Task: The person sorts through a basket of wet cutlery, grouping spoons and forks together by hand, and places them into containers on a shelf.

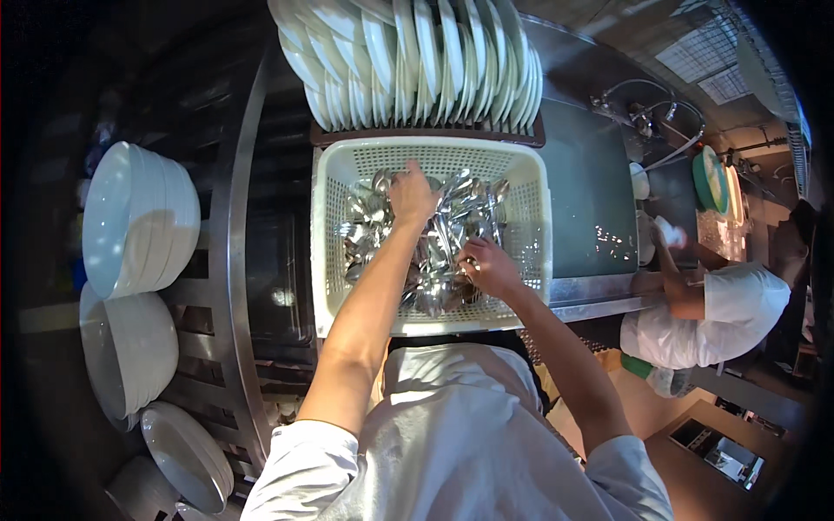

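Note:
A white perforated plastic basket (327,252) stands in front of me with a jumbled heap of shiny metal cutlery (439,291) in it; spoon bowls show among the pieces. My left hand (412,198) reaches into the far part of the heap, its index finger stretched forward and thumb apart. Its other fingers are partly hidden. Nearer and to the right, my right hand (489,267) is closed, fingers curled, over the right side of the heap. Something metallic glints at its fingertips, apparently a piece of cutlery, though its kind is hidden.
Behind the basket, white plates (426,65) stand on edge in a brown rack (347,137). Stacked white bowls (143,221) fill a shelf at left. A water-filled sink (591,195) lies to the right, with a hose tap (651,113). Farther right, a person (708,308) works.

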A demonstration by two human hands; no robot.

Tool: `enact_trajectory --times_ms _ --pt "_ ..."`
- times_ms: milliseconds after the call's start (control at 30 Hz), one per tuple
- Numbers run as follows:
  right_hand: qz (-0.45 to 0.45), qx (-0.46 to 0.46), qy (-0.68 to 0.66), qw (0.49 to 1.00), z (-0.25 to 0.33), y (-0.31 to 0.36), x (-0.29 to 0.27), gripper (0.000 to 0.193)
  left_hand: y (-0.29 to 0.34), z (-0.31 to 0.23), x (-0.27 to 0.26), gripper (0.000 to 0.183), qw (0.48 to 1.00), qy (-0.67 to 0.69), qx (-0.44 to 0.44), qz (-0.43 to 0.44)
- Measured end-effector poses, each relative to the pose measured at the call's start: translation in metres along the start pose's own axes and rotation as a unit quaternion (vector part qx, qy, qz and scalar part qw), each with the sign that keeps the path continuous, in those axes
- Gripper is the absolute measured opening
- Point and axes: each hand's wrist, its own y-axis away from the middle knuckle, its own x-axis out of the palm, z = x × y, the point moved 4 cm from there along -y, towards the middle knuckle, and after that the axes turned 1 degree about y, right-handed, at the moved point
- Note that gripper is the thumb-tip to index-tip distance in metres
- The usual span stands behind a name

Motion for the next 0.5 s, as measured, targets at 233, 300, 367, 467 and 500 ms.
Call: enact_trajectory --times_ms 233,300,367,467,500 --pt "0.059 0.24 -0.004 0.969 -0.028 -0.011 -0.048 0.022 -0.006 0.039 0.02 0.044 0.94 0.337 -0.042 -0.025" --pt "-0.065 0.22 0.013 0.973 -0.066 -0.02 -0.043 0.026 0.002 0.032 0.007 0.041 0.885 0.459 -0.074 -0.029" --pt "-0.182 0.19 0.029 0.964 -0.086 -0.03 -0.04 0.03 0.011 0.034 -0.023 0.04 0.91 0.403 -0.042 -0.091" --pt "-0.197 0.134 0.019 0.971 -0.082 -0.056 -0.034 0.037 0.032 0.022 -0.061 0.038 0.941 0.224 -0.001 -0.255" --pt "-0.147 0.188 0.017 0.971 -0.08 -0.061 -0.031 0.039 0.047 0.014 -0.078 0.036 0.92 0.096 0.027 -0.38"
